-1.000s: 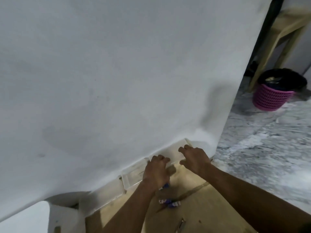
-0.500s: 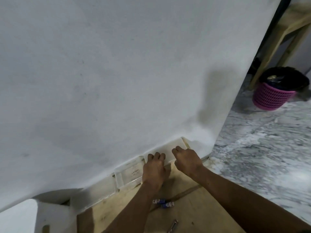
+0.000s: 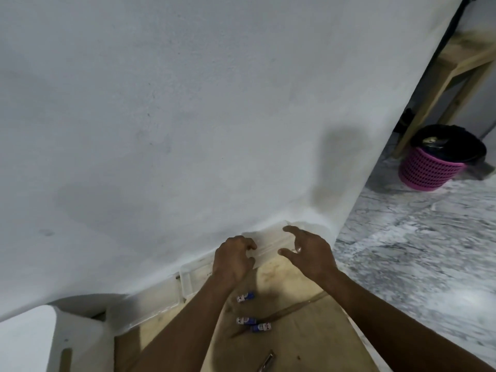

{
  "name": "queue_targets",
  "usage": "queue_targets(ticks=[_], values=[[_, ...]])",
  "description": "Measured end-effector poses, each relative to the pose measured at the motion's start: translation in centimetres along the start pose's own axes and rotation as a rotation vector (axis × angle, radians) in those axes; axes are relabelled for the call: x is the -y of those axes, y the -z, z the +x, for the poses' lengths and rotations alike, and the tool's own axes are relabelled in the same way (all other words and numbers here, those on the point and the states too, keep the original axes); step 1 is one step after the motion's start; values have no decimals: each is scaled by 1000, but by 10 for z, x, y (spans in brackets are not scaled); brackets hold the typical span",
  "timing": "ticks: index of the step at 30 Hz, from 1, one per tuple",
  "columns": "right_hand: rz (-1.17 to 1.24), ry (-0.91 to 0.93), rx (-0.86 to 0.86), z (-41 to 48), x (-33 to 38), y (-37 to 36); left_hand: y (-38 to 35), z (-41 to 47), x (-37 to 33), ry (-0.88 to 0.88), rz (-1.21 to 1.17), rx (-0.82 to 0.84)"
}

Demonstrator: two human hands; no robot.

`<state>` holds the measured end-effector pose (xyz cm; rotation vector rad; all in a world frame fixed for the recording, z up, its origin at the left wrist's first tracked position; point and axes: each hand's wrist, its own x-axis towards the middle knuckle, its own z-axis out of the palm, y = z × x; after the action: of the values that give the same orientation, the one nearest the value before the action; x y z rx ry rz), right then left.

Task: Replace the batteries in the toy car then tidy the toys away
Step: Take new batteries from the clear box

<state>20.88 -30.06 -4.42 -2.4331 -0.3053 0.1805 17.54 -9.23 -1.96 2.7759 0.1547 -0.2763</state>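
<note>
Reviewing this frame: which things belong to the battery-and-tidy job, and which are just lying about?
Job: batteries on the wooden top; clear plastic box, left hand curled on its edge, right hand open beside; metal tool, probably.
Lying about: pink basket; wooden frame behind it.

Single view: head-worn, wide-angle. Aimed forward and steeply down, rolled so upright edges run slantwise. Close range: left hand (image 3: 233, 260) and right hand (image 3: 308, 251) low at centre, near the lens. Beyond the hands, white wall (image 3: 188, 116) across most of the frame. Below the hands, wooden surface (image 3: 295, 345) at the bottom edge. Right of the right hand, marbled floor (image 3: 416, 251); farther up and right, pink basket (image 3: 429, 173), well apart, near the frame's edge.
</note>
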Motion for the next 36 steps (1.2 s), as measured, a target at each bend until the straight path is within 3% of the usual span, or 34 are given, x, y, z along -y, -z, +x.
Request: queue_targets(ticks=[2, 9, 14, 19, 23, 36], values=[[171, -105, -116, -8, -5, 0, 3, 1, 3, 9, -36, 13], [277, -192, -39, -24, -5, -11, 3, -6, 2, 6, -54, -3], [584, -333, -194, -25, 4, -19, 11, -5, -1, 57, -100, -106], [1140, -721, 36, -12, 17, -15, 17, 2, 2, 86, -189, -200], [1431, -834, 117, 8, 27, -16, 18, 4, 5, 78, -216, -222], [1380, -961, -1, 37, 45, -27, 15, 4, 7, 73, -228, -233]])
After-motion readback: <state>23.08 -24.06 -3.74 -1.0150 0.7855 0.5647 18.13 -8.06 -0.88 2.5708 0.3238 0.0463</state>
